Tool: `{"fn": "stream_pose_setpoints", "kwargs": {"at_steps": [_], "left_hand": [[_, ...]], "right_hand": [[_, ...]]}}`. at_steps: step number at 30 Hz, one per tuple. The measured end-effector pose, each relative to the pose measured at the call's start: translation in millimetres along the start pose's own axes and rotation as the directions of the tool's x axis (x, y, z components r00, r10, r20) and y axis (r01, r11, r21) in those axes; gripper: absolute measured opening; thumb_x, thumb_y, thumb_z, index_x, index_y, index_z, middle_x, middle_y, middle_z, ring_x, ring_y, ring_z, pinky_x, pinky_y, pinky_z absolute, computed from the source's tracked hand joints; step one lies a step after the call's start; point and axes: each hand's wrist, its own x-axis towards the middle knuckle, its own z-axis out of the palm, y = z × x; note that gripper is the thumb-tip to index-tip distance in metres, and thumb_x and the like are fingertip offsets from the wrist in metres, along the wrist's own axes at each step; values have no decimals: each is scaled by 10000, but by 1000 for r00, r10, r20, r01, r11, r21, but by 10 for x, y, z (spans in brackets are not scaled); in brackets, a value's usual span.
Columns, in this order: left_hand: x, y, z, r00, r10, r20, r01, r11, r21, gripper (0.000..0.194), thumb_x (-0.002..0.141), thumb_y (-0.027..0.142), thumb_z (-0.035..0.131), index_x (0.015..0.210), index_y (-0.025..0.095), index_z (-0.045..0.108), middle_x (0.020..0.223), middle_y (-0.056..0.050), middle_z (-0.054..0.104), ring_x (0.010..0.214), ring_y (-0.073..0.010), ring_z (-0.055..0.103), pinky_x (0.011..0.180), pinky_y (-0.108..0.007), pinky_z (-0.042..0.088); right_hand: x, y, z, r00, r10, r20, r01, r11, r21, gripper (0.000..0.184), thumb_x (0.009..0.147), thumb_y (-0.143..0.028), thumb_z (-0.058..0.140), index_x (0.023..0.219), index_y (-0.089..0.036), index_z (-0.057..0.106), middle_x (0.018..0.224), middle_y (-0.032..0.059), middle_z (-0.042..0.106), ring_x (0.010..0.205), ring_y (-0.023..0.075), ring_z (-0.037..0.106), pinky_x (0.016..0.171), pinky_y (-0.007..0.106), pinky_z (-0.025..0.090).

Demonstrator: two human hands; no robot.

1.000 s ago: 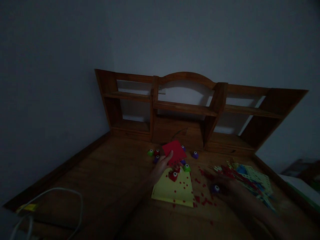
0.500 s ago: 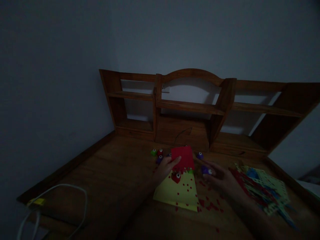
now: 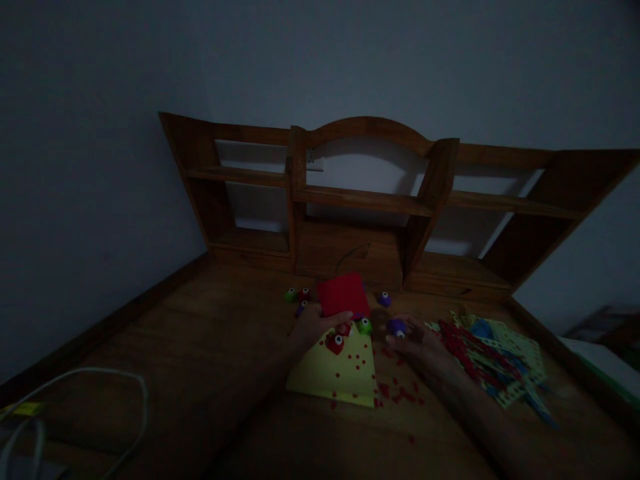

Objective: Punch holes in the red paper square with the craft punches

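A sheet of red paper (image 3: pixel 344 295) is pinched in my left hand (image 3: pixel 315 327), thumb on top. It is held over the yellow paper (image 3: pixel 330 373), which is scattered with small red cut-outs. My right hand (image 3: pixel 413 337) grips a purple craft punch (image 3: pixel 397 327), apart from the red sheet's right side. Below the red paper sit a red craft punch (image 3: pixel 335 343) and a green craft punch (image 3: pixel 365 326). Another purple punch (image 3: pixel 384 299) stands behind my right hand. More punches, one of them green (image 3: pixel 291 295), cluster beyond my left hand.
Red scraps (image 3: pixel 400 392) lie right of the yellow paper. A pile of punched paper strips (image 3: pixel 495 357) covers the table's right side. At the back stands a wooden shelf unit (image 3: pixel 350 197). A white cable (image 3: pixel 143 393) loops at the left front.
The red paper, held upright before, now tilts flatter and shows the green punch below it. My right hand has turned the purple punch so its white top faces down toward me. The view has shifted.
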Motion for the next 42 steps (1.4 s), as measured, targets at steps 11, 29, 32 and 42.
{"fn": "stream_pose_setpoints", "kwargs": {"at_steps": [11,29,32,42], "left_hand": [[-62,-101,51,975,188,115,-205,966,157,442,826,504,544,671,111,669,631,-65,662,527,-125,573,517,-219,427],[-184,-35,124,949,276,150,-307,917,256,320,766,433,650,894,140,667,784,-41,697,672,-144,619,629,-222,472],[-185,-47,118,960,252,121,-275,930,245,345,777,466,631,870,136,665,756,-46,692,629,-141,613,587,-218,463],[-213,2,119,951,254,176,-291,928,234,348,820,455,576,795,122,671,687,-45,674,579,-133,592,561,-214,443]], "right_hand": [[-52,-83,86,989,103,107,-121,976,181,297,808,-367,672,1003,-234,492,912,49,694,708,184,679,680,323,517],[-155,-147,200,987,60,146,-75,992,97,310,705,-255,773,982,-247,635,923,3,653,803,134,599,702,231,474],[-160,-143,193,988,65,143,-81,991,109,285,725,-252,759,984,-245,640,919,-1,649,809,123,596,709,219,478],[-182,-172,210,988,49,148,-59,996,65,283,751,-268,737,1010,-228,630,952,14,646,759,112,594,689,220,484]]}}
